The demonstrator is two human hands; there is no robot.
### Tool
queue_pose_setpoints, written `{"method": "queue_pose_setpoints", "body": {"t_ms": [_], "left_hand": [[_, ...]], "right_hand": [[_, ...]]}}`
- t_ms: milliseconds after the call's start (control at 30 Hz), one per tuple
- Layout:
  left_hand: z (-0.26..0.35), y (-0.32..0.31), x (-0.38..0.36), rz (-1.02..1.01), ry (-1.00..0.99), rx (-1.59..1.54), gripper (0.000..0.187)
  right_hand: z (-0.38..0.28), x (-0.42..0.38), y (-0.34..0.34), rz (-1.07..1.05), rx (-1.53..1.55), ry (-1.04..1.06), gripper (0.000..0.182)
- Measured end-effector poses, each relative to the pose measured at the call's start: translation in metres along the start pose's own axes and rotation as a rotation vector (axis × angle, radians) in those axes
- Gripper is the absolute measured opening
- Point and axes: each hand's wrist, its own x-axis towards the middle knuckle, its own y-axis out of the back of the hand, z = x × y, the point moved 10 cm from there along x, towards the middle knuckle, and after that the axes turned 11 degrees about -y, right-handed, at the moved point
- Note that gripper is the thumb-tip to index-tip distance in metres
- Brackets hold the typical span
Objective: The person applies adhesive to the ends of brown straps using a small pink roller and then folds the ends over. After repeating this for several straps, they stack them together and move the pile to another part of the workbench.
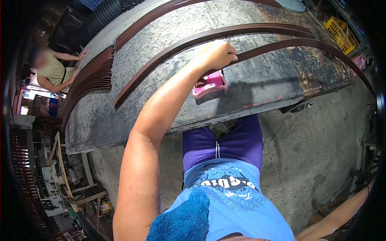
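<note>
My left hand [220, 55] is closed in a fist around a long, thin, dark brown curved strip [295, 42]. From the fist, the strip arcs right over the table and bends down past its edge to the far right of the view. Just below my left wrist lies a pink object [210, 85] with a pale edge, partly covered by the arm. Beyond the hand, a bundle of curved brown strips [177, 46] lies along the table [140, 66]. My right forearm [341, 215] reaches out at the lower right, its hand past the view's edge.
Another stack of brown strips [90, 76] fans out at the table's left end, beside a person [56, 70] with hands near it. More strips [148, 22] lie along the far side. A yellow crate [341, 35] stands far right; a thin cord [275, 160] trails over the floor.
</note>
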Motion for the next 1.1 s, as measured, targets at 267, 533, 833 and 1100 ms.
{"method": "queue_pose_setpoints", "body": {"t_ms": [267, 533, 833, 1100], "left_hand": [[-0.011, -0.001, -0.013, 0.004, -0.007, 0.035, 0.024], [-0.019, -0.001, -0.026, -0.025, -0.020, 0.058, 0.024], [-0.032, 0.005, -0.057, -0.066, 0.008, 0.100, 0.023], [-0.042, 0.011, -0.088, -0.093, 0.001, 0.154, 0.022]], "right_hand": [[-0.018, 0.004, 0.006, 0.020, 0.010, 0.052, 0.048], [-0.025, 0.013, -0.009, -0.060, -0.116, 0.083, 0.044], [-0.040, 0.018, -0.024, -0.200, -0.071, -0.007, 0.034], [-0.088, 0.008, -0.022, -0.295, 0.041, 0.025, 0.034]]}}
